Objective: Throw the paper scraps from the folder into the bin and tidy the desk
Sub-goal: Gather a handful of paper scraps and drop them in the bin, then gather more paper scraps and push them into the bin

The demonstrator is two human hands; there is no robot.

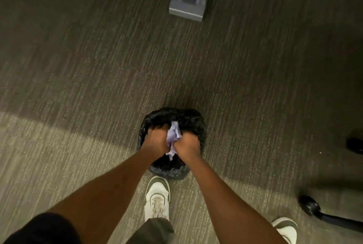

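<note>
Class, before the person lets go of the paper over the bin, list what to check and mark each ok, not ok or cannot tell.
1. Paper scraps held between left hand and right hand: ok.
2. Hands over the mouth of the bin: ok.
3. Black liner folded over the rim: ok.
4. Room left inside the bin: cannot tell.
5. Shoe clear of the bin: not ok, its toe is right against it.

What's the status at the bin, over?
Left hand, right hand both clenched on purple paper scraps. Scraps above lined bin, not released. Nothing blocking.
</note>
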